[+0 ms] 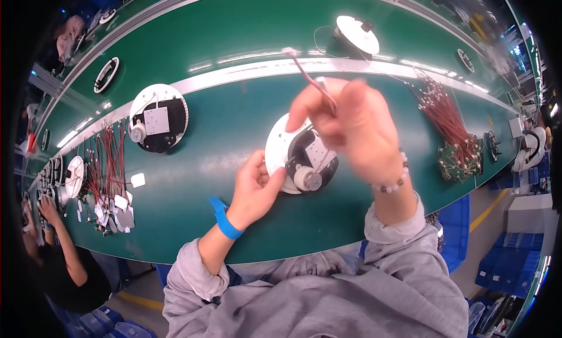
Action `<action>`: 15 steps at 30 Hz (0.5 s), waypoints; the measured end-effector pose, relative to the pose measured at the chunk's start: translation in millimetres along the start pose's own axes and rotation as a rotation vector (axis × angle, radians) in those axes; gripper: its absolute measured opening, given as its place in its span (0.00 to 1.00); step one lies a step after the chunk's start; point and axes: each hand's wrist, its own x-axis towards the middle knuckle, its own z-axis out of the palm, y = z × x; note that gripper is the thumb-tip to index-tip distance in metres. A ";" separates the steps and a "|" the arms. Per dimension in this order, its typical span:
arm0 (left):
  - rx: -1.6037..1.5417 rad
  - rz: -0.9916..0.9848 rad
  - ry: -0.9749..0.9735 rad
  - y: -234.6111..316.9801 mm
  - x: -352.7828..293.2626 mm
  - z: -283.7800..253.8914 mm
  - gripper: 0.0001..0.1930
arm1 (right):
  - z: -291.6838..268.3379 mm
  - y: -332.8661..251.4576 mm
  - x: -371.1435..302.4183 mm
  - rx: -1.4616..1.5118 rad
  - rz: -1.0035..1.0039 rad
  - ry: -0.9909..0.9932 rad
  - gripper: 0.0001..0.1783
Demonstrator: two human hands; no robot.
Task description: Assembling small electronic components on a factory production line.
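A round white disc (pixel 277 146) with a black part, a silver motor and a metal plate lies before me on the green bench. My left hand (pixel 257 184), with a blue band at its wrist, grips the disc's near left edge between thumb and fingers. Above the disc's right side, my right hand (pixel 351 124) is closed around a thin red-and-white cable (pixel 309 77). The cable's white plug end sticks up toward the far left. My right hand hides part of the disc and the cable's lower run.
A similar disc assembly (pixel 158 118) lies to the left. Bundled red cables with white pieces (pixel 114 212) lie beyond it; red cables with green circuit boards (pixel 459 159) lie right. Another white disc (pixel 358 36) sits on the far conveyor belt (pixel 246 33). A co-worker (pixel 70 273) works at far left.
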 end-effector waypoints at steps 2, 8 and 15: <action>0.033 -0.023 -0.006 -2.3 0.3 -2.8 0.12 | 0.4 1.9 3.2 0.036 0.014 -0.010 0.24; 0.026 -0.032 0.009 -0.6 -0.5 -3.2 0.12 | -12.2 31.3 2.3 -0.405 -0.109 0.209 0.11; 0.028 0.008 0.010 -0.1 0.7 -2.1 0.13 | -39.0 43.6 -10.1 -0.836 -0.092 0.050 0.04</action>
